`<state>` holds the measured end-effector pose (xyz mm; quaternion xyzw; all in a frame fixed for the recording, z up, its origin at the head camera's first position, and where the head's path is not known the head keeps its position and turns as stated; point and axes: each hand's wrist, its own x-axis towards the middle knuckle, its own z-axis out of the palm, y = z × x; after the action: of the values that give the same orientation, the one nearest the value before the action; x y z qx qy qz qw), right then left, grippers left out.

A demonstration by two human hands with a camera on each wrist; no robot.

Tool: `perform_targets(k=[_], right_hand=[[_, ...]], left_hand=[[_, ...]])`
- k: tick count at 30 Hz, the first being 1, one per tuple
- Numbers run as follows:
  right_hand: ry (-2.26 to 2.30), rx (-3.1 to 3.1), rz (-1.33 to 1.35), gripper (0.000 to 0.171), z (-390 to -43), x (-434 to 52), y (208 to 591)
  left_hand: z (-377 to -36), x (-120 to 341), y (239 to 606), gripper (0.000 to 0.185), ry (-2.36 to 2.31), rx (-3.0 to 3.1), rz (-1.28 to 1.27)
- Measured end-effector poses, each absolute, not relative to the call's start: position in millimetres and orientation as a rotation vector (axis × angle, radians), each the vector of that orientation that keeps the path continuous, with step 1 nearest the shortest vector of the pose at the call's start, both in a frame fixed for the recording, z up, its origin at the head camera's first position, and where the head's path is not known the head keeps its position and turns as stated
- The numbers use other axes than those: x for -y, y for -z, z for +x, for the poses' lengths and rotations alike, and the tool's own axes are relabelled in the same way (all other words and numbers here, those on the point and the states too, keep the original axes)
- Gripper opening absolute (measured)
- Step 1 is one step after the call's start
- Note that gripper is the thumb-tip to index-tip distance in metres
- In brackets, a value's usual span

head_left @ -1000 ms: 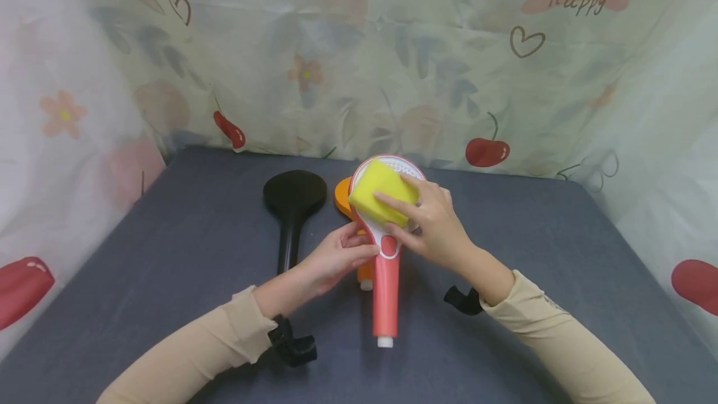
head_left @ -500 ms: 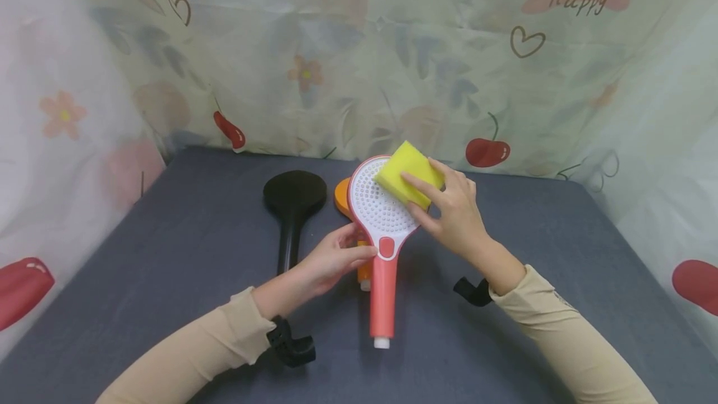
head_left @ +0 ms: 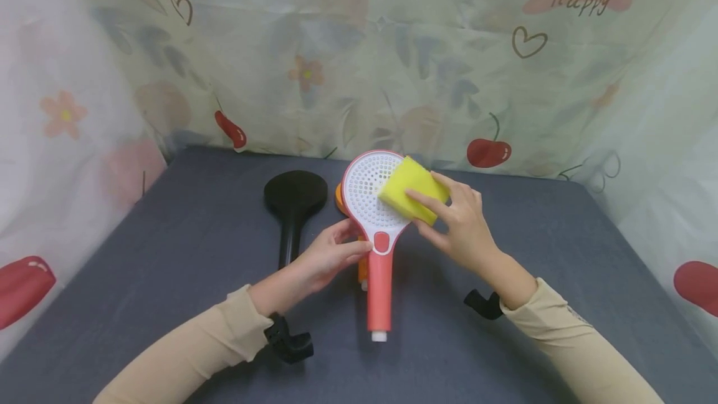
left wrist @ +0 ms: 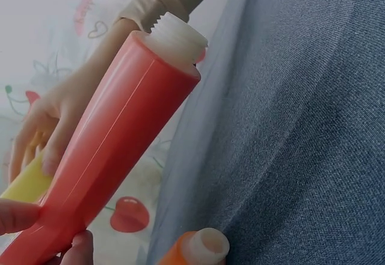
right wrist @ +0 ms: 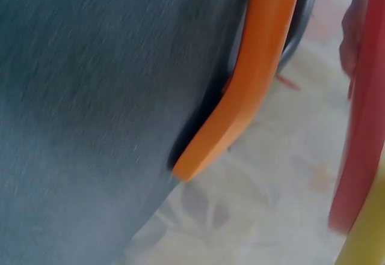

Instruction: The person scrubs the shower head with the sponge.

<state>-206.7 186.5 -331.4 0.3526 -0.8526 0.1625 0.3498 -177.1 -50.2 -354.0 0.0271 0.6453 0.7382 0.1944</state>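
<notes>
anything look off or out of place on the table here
Nothing looks spilled or broken. One small oddity: the orange shower head lies mostly hidden behind the red shower head, which the left hand grips while the right hand presses a yellow sponge on it. The black shower head lies flat alongside.

obstacles: black shower head (head_left: 293, 204) left of red shower head (head_left: 378, 229), orange shower head (head_left: 342, 198) just behind it | free: bare grey table (head_left: 561, 242) right of it, also in front | limit: curtain (head_left: 359, 67) behind
</notes>
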Motion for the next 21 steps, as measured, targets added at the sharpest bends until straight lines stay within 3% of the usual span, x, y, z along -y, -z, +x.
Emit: perform_targets(k=[5,14,21], right_hand=[[-0.465,2.240,0.817,0.048,-209,-193,330],[-0.428,2.181,0.943,0.051,-198,-189,338],[-0.467,2.206,0.854,0.051,-198,-198,338]], left_hand=[[-177,51,353,0.047,-2.065,-1.804,0.066],[-178,52,353,0.049,-2.067,-1.810,0.079],[-178,53,352,0.049,-2.076,-1.791,0.068]])
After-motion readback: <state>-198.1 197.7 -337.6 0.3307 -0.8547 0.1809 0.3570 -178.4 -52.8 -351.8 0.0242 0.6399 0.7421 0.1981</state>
